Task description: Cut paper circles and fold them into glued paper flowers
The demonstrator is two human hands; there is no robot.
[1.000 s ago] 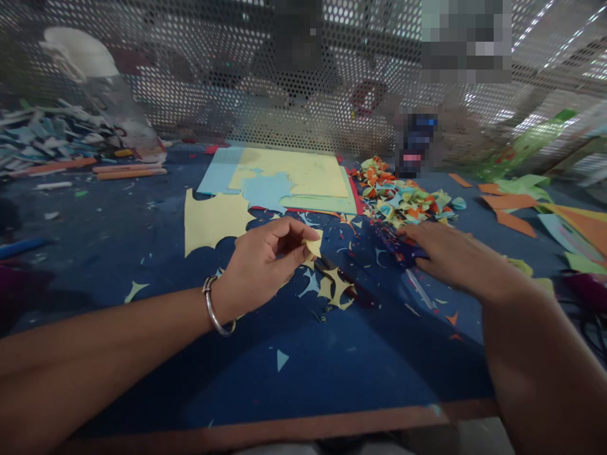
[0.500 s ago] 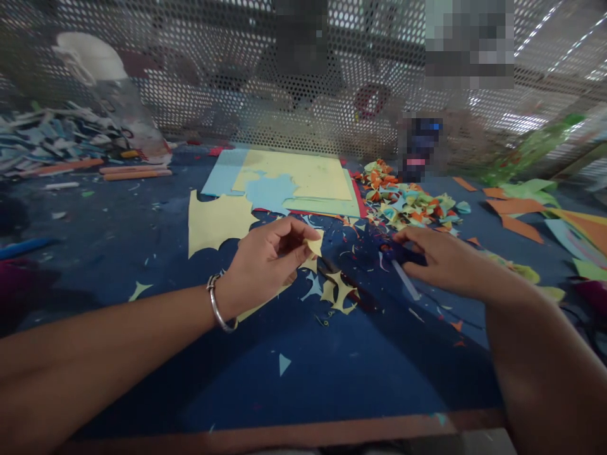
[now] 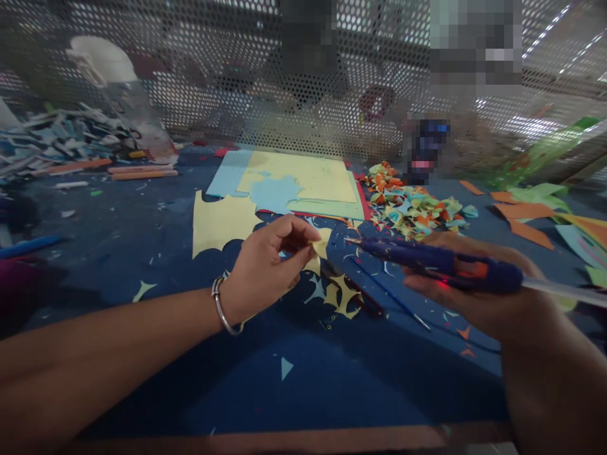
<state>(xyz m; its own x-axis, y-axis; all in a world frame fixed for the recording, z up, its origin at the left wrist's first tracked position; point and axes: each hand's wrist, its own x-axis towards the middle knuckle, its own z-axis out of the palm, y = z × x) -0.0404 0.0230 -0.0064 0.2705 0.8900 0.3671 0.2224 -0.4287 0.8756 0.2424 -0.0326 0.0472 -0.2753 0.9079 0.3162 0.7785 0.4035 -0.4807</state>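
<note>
Between thumb and fingers, my left hand (image 3: 272, 265) pinches a small pale-yellow paper piece (image 3: 323, 242) above the blue table. My right hand (image 3: 467, 303) is wrapped round a dark blue glue gun (image 3: 417, 256). Its nozzle points left toward the paper piece, a short gap apart. A clear glue stick (image 3: 564, 289) sticks out of its back end, and a red light glows on its side. Cut paper scraps (image 3: 344, 296) lie just below the paper piece. Under the glue gun rests a thin blue brush-like stick (image 3: 393, 291). A scalloped yellow sheet (image 3: 220, 224) lies left of my left hand.
Stacked coloured sheets (image 3: 327, 174) lie at the back, beside a heap of small folded paper pieces (image 3: 422, 212). Orange strips (image 3: 528, 212) lie at right. A white-capped bottle (image 3: 137, 114) and a pile of paper strips (image 3: 61, 136) stand back left, before a perforated metal panel (image 3: 227, 82).
My right hand has lifted the glue gun from the table and swung its nozzle left toward the paper piece. The blue stick is now uncovered. My left hand keeps its pinch, nearly still.
</note>
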